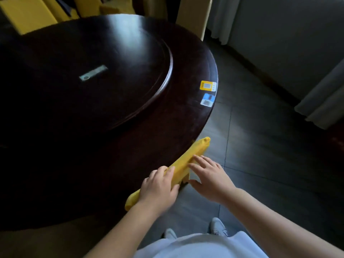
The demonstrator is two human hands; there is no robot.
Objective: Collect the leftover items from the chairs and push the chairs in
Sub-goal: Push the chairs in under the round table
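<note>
- Presently, the top rail of a yellow-covered chair back (186,162) is seen at the near edge of the round dark surface (167,138), running on a slant from lower left to upper right; its seat is hidden below the rim.
- The left hand (158,187) is laid over the lower part of the rail, its fingers (167,171) curled round the yellow fabric and clamped on it.
- The right hand (210,179) is set against the rail just above the left one; its fingers (200,161) are spread apart and nearly straight, with the tips touching the fabric and the thumb held out below.
- A raised dark turntable (111,62) is carried in the middle of the surface, with a small grey flat object (93,73) lying on it; what it is cannot be told.
- A yellow card (208,85) and a blue card (207,100) are seen flat near the right rim, one just beside the other.
- More yellow-covered chairs (26,13) are ranged at the far side, blurred.
- Grey shoes (217,226) and a pale shirt (201,246) are shown at the bottom, over the dark tiled floor (260,146).
- Grey curtains (322,101) are hung at the right.
</note>
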